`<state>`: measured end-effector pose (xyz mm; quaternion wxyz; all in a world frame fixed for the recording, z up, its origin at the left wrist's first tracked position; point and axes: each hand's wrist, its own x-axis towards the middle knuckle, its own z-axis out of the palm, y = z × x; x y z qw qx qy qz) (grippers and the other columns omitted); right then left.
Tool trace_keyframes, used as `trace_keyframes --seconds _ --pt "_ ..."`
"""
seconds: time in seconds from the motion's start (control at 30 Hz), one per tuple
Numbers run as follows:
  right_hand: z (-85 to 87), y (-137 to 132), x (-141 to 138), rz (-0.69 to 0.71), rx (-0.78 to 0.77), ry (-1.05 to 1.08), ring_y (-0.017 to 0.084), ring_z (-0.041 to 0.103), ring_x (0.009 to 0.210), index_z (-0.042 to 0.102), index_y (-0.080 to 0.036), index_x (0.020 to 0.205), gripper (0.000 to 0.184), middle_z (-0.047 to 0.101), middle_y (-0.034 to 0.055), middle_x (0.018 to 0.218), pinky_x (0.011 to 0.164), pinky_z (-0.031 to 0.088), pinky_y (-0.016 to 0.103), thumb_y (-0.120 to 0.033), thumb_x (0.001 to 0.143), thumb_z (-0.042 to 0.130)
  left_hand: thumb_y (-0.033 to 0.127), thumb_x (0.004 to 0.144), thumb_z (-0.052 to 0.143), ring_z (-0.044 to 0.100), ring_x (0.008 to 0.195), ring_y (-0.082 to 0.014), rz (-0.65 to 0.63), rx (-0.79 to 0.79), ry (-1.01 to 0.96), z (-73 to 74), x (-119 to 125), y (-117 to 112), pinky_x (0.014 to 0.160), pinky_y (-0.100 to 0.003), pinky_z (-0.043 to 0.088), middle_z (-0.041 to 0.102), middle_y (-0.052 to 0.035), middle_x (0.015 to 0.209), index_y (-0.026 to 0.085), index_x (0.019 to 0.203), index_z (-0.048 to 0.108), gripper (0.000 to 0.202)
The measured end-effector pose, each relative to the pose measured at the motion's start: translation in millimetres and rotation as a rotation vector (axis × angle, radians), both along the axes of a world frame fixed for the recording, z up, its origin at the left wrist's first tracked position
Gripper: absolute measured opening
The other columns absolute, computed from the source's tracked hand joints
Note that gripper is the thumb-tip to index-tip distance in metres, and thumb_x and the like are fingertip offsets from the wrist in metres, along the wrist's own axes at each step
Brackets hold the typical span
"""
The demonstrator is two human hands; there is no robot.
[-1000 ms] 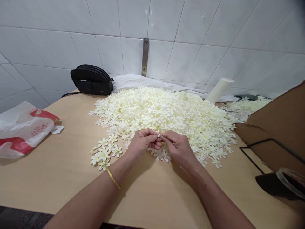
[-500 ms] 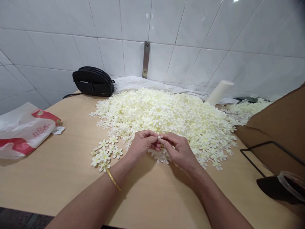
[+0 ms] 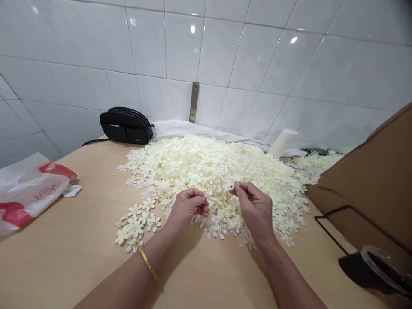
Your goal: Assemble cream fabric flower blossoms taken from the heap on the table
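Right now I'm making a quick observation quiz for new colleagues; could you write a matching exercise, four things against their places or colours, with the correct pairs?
Things:
1. Bracelet
2. Heap of artificial flowers
3. Zipped handbag
4. Printed plastic bag

Places or colours:
A. Creamy white, just beyond the left hand and right hand
B. White and red, cut off by the picture's left edge
C. Gold, around the left wrist
D. Black, at the back of the table, near the tiled wall

Pairs: 1-C, 2-A, 3-D, 4-B
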<state>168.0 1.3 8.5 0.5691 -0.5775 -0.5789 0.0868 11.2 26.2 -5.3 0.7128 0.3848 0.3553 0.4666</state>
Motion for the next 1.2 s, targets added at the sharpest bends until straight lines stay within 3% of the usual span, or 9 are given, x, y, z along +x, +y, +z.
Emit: trace_keyframes --seconds 0.2,0.33,0.43,0.53,0.67,0.87,1.2 --pt "19.7 40.4 20.1 -0.221 0.217 -0.541 0.018 0.054 0.078 0.060 -0.015 0.082 0.019 0.060 0.0078 0.080 0.071 0.041 0.032 -0.018 0.079 0.042 0.018 0.057 0.064 0.051 0.042 -0.0095 0.001 -0.005 -0.042 0.7 1.0 -0.1 0.044 -0.023 0.041 0.055 0.0002 0.049 0.013 0.059 0.051 0.014" --pt "22.0 64.2 15.2 -0.141 0.136 -0.738 0.020 0.052 0.080 0.062 -0.016 0.084 0.018 0.059 0.0073 0.079 0.073 0.039 0.035 -0.018 0.076 0.046 0.019 0.058 0.064 0.051 0.045 -0.0096 0.027 0.001 -0.055 1.9 -0.8 0.5 0.045 -0.023 0.042 0.055 0.0001 0.050 0.013 0.061 0.052 0.013" --pt "22.1 52.5 4.5 -0.104 0.165 -0.659 0.020 0.051 0.084 0.059 -0.016 0.093 0.021 0.058 0.0076 0.085 0.075 0.040 0.035 -0.018 0.077 0.046 0.020 0.059 0.063 0.051 0.046 -0.0091 0.070 -0.006 -0.057 1.3 -2.2 1.1 0.046 -0.022 0.042 0.055 0.0005 0.051 0.013 0.061 0.052 0.013" --pt "22.1 21.1 -7.7 -0.058 0.240 -0.493 0.019 0.050 0.087 0.058 -0.017 0.094 0.021 0.057 0.0084 0.089 0.078 0.040 0.035 -0.016 0.079 0.044 0.020 0.060 0.062 0.051 0.046 -0.0088 0.085 -0.008 -0.059 0.0 -1.8 0.5 0.048 -0.022 0.043 0.054 0.0005 0.052 0.012 0.062 0.052 0.013" --pt "10.8 -10.9 -24.8 0.176 0.143 -0.358 0.017 0.053 0.081 0.059 -0.018 0.090 0.020 0.057 0.0072 0.084 0.071 0.044 0.031 -0.014 0.080 0.043 0.020 0.061 0.062 0.051 0.046 -0.0081 0.069 -0.018 -0.053 -0.2 0.8 -2.3 0.048 -0.022 0.042 0.054 0.0003 0.053 0.013 0.063 0.052 0.013" --pt "-11.0 -11.2 -33.5 0.239 0.041 -0.345 0.017 0.052 0.083 0.058 -0.017 0.096 0.025 0.056 0.0086 0.089 0.073 0.044 0.031 -0.013 0.081 0.039 0.016 0.062 0.061 0.051 0.046 -0.0077 0.016 0.000 -0.046 -0.1 2.0 -3.4 0.051 -0.022 0.042 0.054 0.0005 0.052 0.013 0.062 0.051 0.010" --pt "-7.2 -10.2 -20.1 0.384 -0.064 -0.313 0.016 0.054 0.081 0.059 -0.017 0.092 0.023 0.059 0.0066 0.086 0.073 0.044 0.028 -0.015 0.082 0.038 0.018 0.064 0.060 0.052 0.049 -0.0081 -0.075 0.085 -0.023 -6.1 5.5 -4.5 0.051 -0.021 0.042 0.055 -0.0005 0.054 0.012 0.063 0.053 0.009"
